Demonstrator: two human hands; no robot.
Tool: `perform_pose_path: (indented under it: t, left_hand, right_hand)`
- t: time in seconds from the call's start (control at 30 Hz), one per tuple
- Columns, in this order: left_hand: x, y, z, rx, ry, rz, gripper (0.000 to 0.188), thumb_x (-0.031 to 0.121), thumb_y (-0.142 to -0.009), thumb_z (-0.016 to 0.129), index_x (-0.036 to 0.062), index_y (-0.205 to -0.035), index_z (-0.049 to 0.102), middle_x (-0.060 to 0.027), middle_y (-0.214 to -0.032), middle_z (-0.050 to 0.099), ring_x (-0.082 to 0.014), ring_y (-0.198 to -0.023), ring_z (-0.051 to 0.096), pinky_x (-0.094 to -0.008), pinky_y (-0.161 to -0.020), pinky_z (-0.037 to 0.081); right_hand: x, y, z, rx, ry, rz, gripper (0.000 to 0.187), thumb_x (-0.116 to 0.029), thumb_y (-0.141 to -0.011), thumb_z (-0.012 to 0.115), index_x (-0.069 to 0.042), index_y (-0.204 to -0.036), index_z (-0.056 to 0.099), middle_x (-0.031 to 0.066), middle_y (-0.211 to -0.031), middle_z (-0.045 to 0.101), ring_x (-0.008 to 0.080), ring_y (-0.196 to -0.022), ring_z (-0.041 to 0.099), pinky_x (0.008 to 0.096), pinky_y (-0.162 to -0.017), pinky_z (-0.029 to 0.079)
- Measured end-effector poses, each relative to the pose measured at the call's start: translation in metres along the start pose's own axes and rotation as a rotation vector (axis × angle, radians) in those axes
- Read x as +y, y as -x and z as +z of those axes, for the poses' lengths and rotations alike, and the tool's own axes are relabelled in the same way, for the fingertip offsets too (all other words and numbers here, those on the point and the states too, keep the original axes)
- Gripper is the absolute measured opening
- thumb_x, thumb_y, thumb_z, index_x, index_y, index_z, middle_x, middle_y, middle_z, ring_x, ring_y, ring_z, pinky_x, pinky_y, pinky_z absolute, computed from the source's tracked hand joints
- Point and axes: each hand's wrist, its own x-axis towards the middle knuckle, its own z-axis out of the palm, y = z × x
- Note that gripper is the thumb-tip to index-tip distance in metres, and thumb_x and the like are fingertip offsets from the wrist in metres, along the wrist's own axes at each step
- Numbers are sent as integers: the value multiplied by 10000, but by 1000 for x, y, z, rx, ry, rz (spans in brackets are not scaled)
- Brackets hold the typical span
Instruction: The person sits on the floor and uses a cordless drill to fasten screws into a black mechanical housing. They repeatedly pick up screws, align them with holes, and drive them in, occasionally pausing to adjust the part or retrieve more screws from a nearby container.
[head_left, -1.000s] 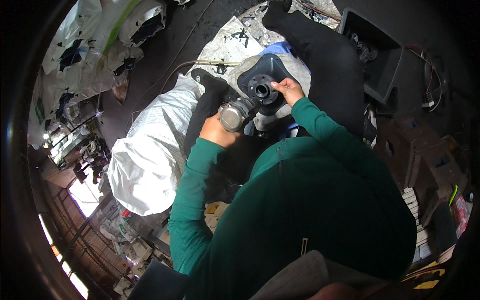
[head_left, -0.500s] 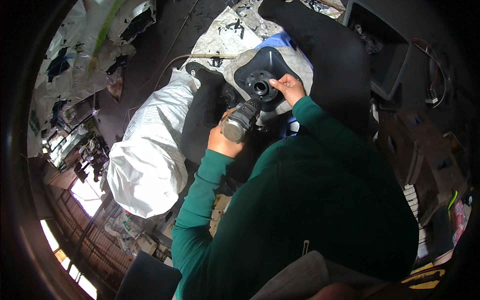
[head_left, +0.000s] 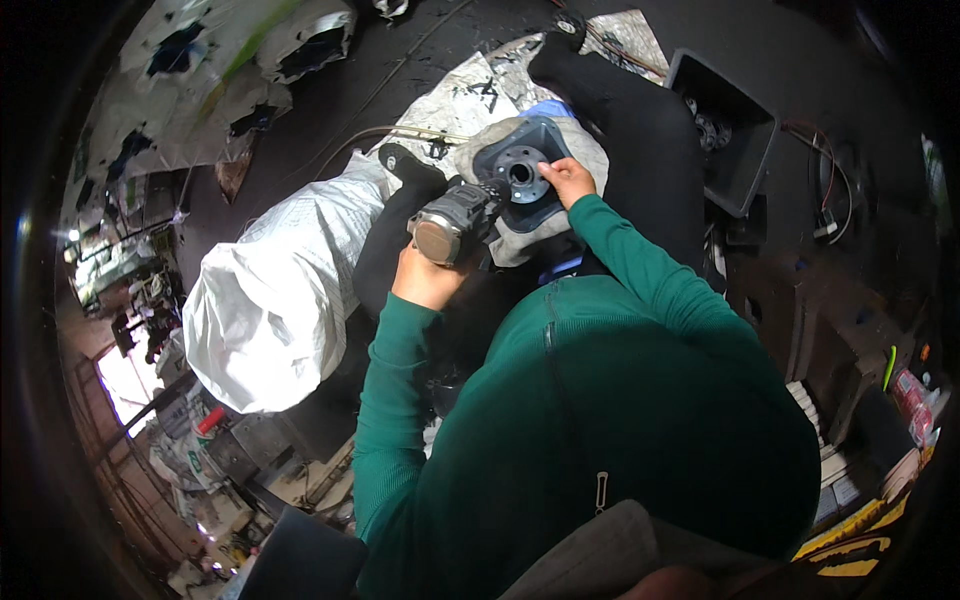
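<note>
My left hand (head_left: 430,277) is closed around the grip of a grey and black power drill (head_left: 447,222). The drill's front end reaches the left edge of a round black flange (head_left: 522,180) with holes around a central opening; whether it touches cannot be told. That flange sits in the middle of a dark, square-cornered plastic part (head_left: 550,140), which rests on a pale cloth (head_left: 590,150) between my legs. With thumb and fingers, my right hand (head_left: 569,181) pinches the right rim of the flange.
A large white woven sack (head_left: 265,320) lies at the left. On the right stands a dark bin (head_left: 745,170) with round parts in it. Cables (head_left: 825,190) lie beyond that bin. Farther left hang torn plastic sheets (head_left: 210,90).
The view has shifted. The drill has swung from below the flange to its left side, and its front end now points at the left rim. My right hand still holds the flange's right edge.
</note>
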Motion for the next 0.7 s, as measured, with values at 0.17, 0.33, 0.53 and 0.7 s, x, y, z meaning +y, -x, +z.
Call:
perform_pose_path:
  t: [0.17, 0.33, 0.53, 0.7]
  left_hand:
    - [6, 17, 5, 31, -27, 237, 614, 193, -730, 770, 31, -1264, 513, -136, -1151, 632, -232, -1052, 625, -314, -881, 479]
    - [13, 25, 28, -16, -54, 267, 652, 219, -736, 754, 56, -1303, 476, -130, -1147, 631, -246, -1045, 629, -327, -879, 489]
    - [25, 26, 19, -3, -68, 318, 638, 235, -730, 750, 64, -1288, 493, -122, -1204, 606, -261, -1043, 628, -335, -885, 492]
    - [32, 21, 15, -39, -75, 342, 610, 220, -726, 752, 58, -1265, 516, -123, -1162, 627, -262, -1024, 636, -337, -878, 496]
  right_hand:
    - [-32, 29, -49, -233, -758, 373, 355, -271, -905, 579, 18, -1110, 586, 81, -973, 633, 183, -827, 611, 360, -754, 536]
    - [-62, 66, -67, -603, -1014, 352, 401, -189, -956, 427, 50, -1276, 463, 179, -1207, 568, 267, -1084, 578, 368, -903, 495]
    - [-87, 79, -55, -701, -920, 365, 519, -356, -1011, 293, 35, -1319, 441, 169, -1247, 559, 247, -1113, 569, 361, -937, 476]
    - [-91, 81, -58, -747, -816, 317, 561, -422, -1006, 307, 26, -1305, 463, 151, -1202, 592, 206, -1046, 605, 364, -925, 488]
